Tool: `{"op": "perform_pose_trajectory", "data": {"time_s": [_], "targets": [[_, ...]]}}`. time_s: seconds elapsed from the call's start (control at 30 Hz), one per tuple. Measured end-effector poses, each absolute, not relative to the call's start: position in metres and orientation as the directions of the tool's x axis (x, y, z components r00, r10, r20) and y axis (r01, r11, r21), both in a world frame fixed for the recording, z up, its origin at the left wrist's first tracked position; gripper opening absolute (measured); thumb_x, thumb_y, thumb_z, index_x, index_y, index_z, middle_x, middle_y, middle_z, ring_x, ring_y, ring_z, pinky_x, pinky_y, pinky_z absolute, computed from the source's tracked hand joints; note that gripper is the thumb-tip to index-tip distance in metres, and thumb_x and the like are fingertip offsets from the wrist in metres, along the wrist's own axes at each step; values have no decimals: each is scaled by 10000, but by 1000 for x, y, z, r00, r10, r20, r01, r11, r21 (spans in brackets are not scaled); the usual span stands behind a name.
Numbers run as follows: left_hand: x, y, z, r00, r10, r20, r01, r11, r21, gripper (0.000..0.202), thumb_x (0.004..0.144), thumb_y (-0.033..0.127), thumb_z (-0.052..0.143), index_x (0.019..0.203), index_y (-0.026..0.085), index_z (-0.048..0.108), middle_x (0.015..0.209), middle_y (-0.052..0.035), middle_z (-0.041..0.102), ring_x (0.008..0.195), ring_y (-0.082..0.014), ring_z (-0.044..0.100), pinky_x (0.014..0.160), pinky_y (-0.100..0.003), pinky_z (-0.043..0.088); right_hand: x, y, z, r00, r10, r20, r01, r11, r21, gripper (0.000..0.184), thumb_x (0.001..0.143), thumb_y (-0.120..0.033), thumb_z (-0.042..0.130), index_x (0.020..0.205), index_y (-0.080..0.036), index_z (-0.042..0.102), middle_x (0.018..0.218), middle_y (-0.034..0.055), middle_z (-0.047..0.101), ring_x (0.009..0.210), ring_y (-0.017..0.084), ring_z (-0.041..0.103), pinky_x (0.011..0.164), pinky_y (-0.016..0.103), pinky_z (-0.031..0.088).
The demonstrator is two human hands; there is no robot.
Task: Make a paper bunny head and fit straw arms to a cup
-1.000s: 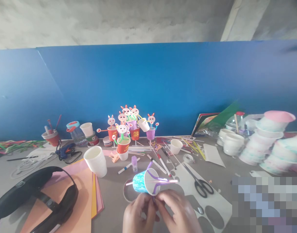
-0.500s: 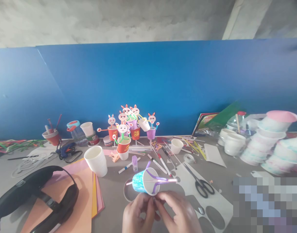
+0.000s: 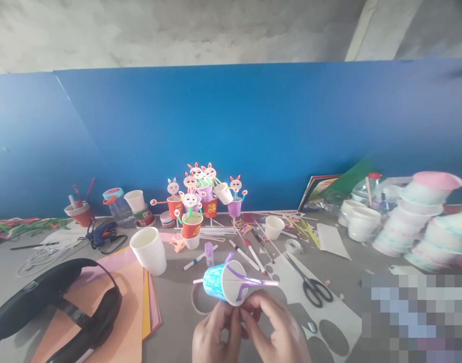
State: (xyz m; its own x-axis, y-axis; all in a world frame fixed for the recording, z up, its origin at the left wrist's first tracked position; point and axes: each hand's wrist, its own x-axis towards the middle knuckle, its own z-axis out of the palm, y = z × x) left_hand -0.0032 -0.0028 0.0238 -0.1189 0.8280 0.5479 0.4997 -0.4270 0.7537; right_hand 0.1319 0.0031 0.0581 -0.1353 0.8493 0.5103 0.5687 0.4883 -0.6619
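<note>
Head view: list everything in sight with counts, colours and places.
Blue cup: one, blue and white, low centre
Straw: one, pale, through the blue cup
Rabbit figures: six, mostly red or purple, back centre
Cup stack: one, white, left of centre
Tinted cups: several, white with blue and pink, right
Scissors: one pair, black, right of centre
Coloured sheets: several, orange, yellow, pink, left
Padded band: one, black, near left
Markers: several, mostly white, centre
Glue gun: one, blue, left
Scraps: uncountable, mixed, mid-table
Wall: one, blue, behind
Table: one, grey, below
Left hand: one, bare, low centre
Right hand: one, bare, low centre
</note>
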Motion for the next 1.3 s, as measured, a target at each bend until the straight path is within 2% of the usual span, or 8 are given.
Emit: {"op": "perform_pose_trajectory", "data": {"time_s": [0.23, 0.47, 0.7, 0.87, 0.97, 1.13, 1.2, 1.3], "targets": [[-4, -3, 19, -101, 817, 567, 524, -441, 729, 272, 1015, 320, 460, 798, 238, 602, 575, 51, 694, 459, -101, 643, 507, -156, 463, 129, 2, 58, -106, 894, 436, 488, 428, -760, 123, 887, -174, 541, 789, -231, 589, 707, -4, 684, 626, 166, 682, 596, 211, 558], [-1, -6, 29, -127, 858, 498, 449, -398, 800, 321, 1008, 365, 482, 754, 225, 621, 528, 44, 683, 431, -98, 635, 505, -144, 480, 128, 4, 60, -79, 937, 341, 354, 346, -869, 152, 830, -146, 491, 722, -231, 554, 631, -29, 640, 576, 153, 652, 526, 178, 516], [0, -8, 38, -125, 925, 359, 328, -303, 895, 300, 973, 380, 510, 756, 226, 650, 480, 52, 686, 407, -106, 653, 516, -149, 483, 131, 7, 63, -99, 934, 344, 470, 348, -811, 164, 838, -179, 486, 686, -230, 518, 609, -19, 627, 576, 155, 634, 536, 192, 486], [-4, -7, 42, -105, 973, 205, 153, -187, 970, 410, 951, 518, 529, 720, 198, 637, 565, 11, 726, 377, -105, 657, 476, -158, 475, 137, 11, 65, -73, 867, 493, 612, 429, -664, 157, 808, -174, 474, 664, -235, 487, 597, -14, 600, 554, 159, 619, 522, 216, 472], [-5, -7, 45, -94, 990, 101, -5, -102, 995, 481, 904, 616, 563, 704, 185, 637, 604, -19, 738, 367, -113, 648, 439, -172, 467, 143, 16, 65, -55, 881, 469, 646, 390, -656, 142, 803, -182, 480, 674, -240, 484, 604, -8, 607, 573, 173, 631, 504, 221, 471], [-4, -7, 49, -82, 996, 34, -149, -46, 988, 502, 852, 637, 634, 662, 172, 641, 556, -31, 715, 345, -114, 618, 410, -183, 472, 157, 24, 57, -171, 925, 338, 651, 364, -666, 205, 872, -161, 452, 847, -238, 641, 826, 43, 739, 748, 206, 717, 689, 276, 558], [-3, -6, 50, -92, 995, 30, -168, -46, 985, 495, 845, 635, 645, 672, 171, 650, 570, -39, 724, 337, -112, 609, 400, -186, 473, 160, 23, 55, -189, 922, 337, 674, 372, -639, 238, 881, -158, 454, 928, -243, 671, 878, 50, 763, 741, 213, 730, 671, 286, 565], [-3, -6, 50, -107, 994, 29, -190, -49, 980, 483, 833, 628, 666, 684, 169, 664, 583, -43, 730, 348, -111, 612, 402, -185, 474, 159, 16, 58, -144, 903, 405, 688, 385, -614, 179, 898, -210, 491, 919, -238, 667, 761, 29, 753, 607, 203, 704, 559, 273, 545]]}}
